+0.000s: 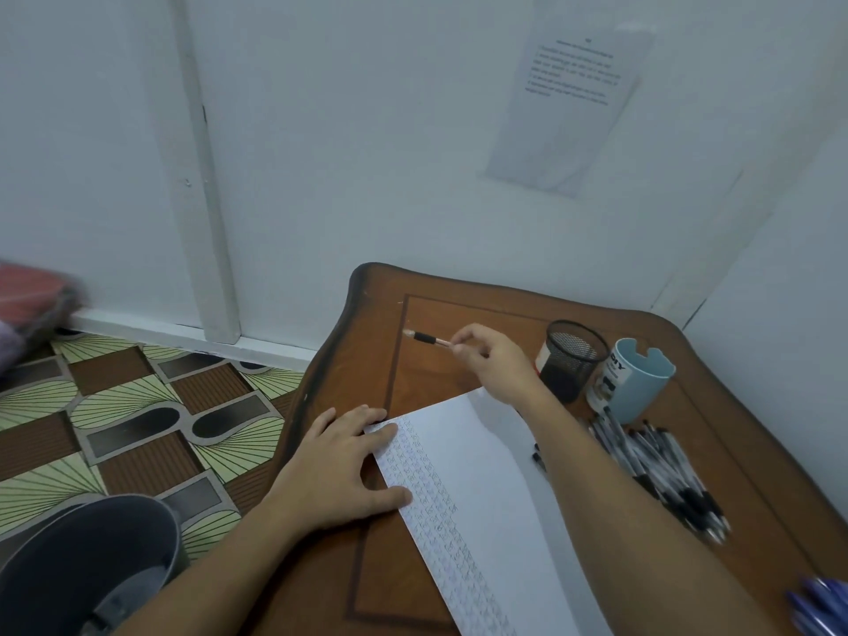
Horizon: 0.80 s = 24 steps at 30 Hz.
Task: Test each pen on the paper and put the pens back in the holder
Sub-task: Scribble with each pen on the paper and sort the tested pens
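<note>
A white sheet of paper point(486, 493) lies on the wooden table point(381, 323), its left strip filled with small pen marks. My left hand point(342, 470) rests flat on the paper's left edge, fingers spread. My right hand point(493, 360) is raised over the far part of the table and pinches a pen point(426, 338) with a black grip, its tip pointing left. A black mesh holder point(571, 360) and a light blue cup holder point(631, 381) stand to the right of that hand. Several black-and-white pens point(661, 475) lie in a heap in front of the holders.
Several blue pens point(821, 608) show at the bottom right corner. A printed sheet point(569, 103) hangs on the white wall behind the table. Left of the table are a patterned floor point(137, 415) and a grey bin point(92, 562).
</note>
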### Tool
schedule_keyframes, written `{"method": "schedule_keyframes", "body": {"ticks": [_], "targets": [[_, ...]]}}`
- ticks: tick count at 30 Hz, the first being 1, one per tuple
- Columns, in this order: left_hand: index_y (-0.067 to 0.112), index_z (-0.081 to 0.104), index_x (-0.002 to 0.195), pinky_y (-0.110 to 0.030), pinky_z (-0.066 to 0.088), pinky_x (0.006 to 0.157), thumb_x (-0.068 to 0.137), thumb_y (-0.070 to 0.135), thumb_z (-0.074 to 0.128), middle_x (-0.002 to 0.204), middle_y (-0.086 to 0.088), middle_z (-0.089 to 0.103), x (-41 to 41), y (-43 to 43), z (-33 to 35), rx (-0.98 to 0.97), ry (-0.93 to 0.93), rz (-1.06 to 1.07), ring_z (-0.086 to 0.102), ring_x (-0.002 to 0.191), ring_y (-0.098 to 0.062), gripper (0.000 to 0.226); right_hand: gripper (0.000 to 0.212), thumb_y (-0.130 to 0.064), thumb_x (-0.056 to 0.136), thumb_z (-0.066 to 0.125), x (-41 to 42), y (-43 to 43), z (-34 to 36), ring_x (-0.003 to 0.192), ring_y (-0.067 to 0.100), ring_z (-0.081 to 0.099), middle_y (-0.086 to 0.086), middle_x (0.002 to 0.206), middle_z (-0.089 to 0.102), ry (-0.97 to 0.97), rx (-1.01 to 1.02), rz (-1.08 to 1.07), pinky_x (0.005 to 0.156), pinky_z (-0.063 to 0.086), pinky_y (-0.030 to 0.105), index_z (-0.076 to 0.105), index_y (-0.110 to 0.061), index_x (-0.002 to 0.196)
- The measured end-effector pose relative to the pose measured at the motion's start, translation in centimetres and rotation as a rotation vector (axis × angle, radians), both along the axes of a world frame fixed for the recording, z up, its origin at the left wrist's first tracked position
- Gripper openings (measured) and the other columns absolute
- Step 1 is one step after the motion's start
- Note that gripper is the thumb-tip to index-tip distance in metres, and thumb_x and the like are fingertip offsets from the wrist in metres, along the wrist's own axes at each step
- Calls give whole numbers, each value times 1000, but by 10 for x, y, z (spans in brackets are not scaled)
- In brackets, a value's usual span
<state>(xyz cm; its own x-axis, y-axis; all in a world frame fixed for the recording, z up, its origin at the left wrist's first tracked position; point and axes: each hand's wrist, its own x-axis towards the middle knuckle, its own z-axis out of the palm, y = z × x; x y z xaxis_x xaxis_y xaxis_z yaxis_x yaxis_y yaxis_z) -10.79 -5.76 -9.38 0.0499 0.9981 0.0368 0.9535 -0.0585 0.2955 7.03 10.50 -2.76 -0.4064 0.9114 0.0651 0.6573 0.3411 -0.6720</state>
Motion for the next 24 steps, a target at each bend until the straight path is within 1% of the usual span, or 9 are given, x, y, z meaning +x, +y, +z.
{"method": "schedule_keyframes", "body": {"ticks": [3, 5, 8, 11, 15, 18, 20, 22, 24], "targets": [[35, 30, 149, -33, -8, 116, 53, 98, 14, 157, 16, 17, 1, -2, 2, -9, -6, -2, 8, 144, -3, 116, 21, -18, 103, 49, 14, -17, 0, 61, 5, 44, -13, 90, 57, 48, -93, 89, 57, 36, 20, 65, -30, 111], [36, 29, 149, -32, -8, 115, 55, 98, 19, 157, 16, 17, 1, -2, 2, -14, 2, 3, 8, 144, -3, 113, 31, -7, 100, 50, 25, -26, -2, 61, 3, 46, -11, 97, 61, 91, -151, 94, 57, 40, 17, 65, -29, 116], [36, 29, 149, -32, -7, 116, 54, 99, 18, 157, 17, 18, 1, -2, 2, -6, 12, 6, 8, 144, -2, 114, 23, -5, 90, 67, 41, -34, -4, 58, 11, 50, 2, 86, 66, 252, -217, 75, 58, 47, 23, 69, -23, 105], [36, 29, 149, -34, -6, 117, 46, 100, 4, 157, 16, 18, 1, -2, 2, -4, 13, 3, 9, 145, -3, 124, 16, -3, 84, 74, 54, -41, -6, 64, 15, 50, 4, 76, 62, 533, -304, -5, 53, 43, 25, 76, -18, 87], [36, 31, 148, -33, -6, 116, 46, 100, 5, 157, 16, 19, 2, -3, 2, 4, -3, 9, 11, 145, -4, 123, 12, -5, 72, 77, 60, -52, -12, 81, 18, 58, 4, 86, 68, 929, -478, -74, 63, 47, 28, 75, -16, 74], [35, 33, 148, -32, -5, 116, 48, 99, 8, 156, 16, 21, 2, -2, 1, 16, -8, 10, 12, 144, -4, 121, 19, -15, 75, 78, 59, -58, -15, 90, 23, 70, 6, 102, 73, 1230, -590, -104, 84, 52, 40, 63, -16, 86], [34, 33, 147, -31, -5, 116, 48, 99, 9, 156, 16, 22, 2, -3, 1, 20, -10, 11, 13, 144, -3, 121, 8, -23, 93, 63, 55, -63, -17, 81, 23, 71, 5, 92, 70, 1308, -634, -114, 88, 52, 45, 58, -19, 97], [34, 32, 148, -30, -6, 115, 47, 99, 7, 156, 16, 21, 2, -3, 1, 17, -6, 11, 12, 144, -3, 122, 17, -28, 102, 48, 49, -69, -18, 61, 15, 57, 0, 72, 58, 1251, -621, -126, 69, 52, 38, 59, -29, 115], [34, 31, 148, -29, -7, 114, 46, 100, 6, 156, 16, 20, 2, -2, 1, 14, -1, 12, 12, 144, -3, 124, 30, -29, 105, 44, 44, -73, -19, 53, 12, 38, -2, 63, 44, 1183, -603, -105, 51, 37, 27, 52, -47, 128]]}}
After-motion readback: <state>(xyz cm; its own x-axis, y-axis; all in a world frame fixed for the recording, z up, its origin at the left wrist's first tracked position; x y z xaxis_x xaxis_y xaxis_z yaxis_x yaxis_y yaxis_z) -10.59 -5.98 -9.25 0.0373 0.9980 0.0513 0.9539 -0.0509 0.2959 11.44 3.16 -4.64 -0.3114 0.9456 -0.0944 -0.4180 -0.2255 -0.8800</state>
